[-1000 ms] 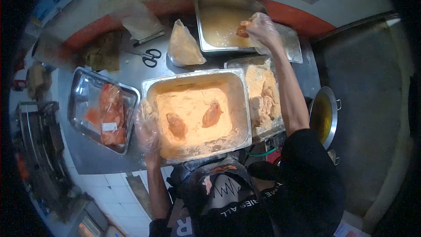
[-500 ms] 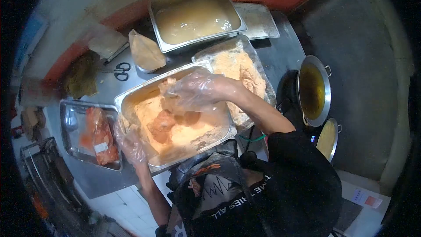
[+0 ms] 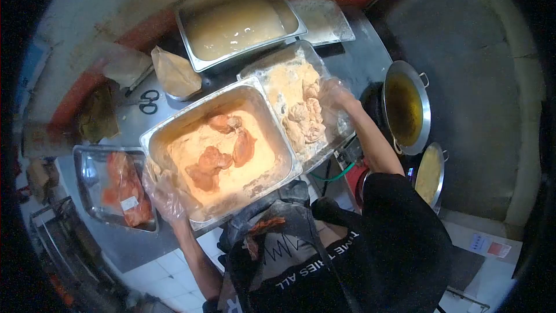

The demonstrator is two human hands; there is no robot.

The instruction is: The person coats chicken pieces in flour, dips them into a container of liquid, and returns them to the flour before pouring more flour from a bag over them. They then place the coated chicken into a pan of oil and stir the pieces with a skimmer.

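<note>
My left hand (image 3: 166, 198), in a clear plastic glove, holds the left wall of a deep metal pan (image 3: 285, 165). Inside the pan, raw meat pieces (image 3: 214, 159) lie on orange-tinted flour. My right hand (image 3: 337, 97), gloved too, is at the right side of a shallower tray (image 3: 250, 75), beside flour-coated pieces (image 3: 313, 119). Its fingers are blurred, so whether they hold anything is unclear.
Behind stands a pan of cloudy liquid (image 3: 237, 26). At left are a tray (image 3: 92, 197) with bagged meat (image 3: 124, 188), scissors (image 3: 149, 102) and a paper bag (image 3: 175, 74). Two oil-filled woks (image 3: 403, 107) (image 3: 430, 177) are at right.
My right hand has moved right, from above the deep pan to the coated pieces in the shallower tray. My left hand stays at the deep pan's left side. The view has shifted slightly.
</note>
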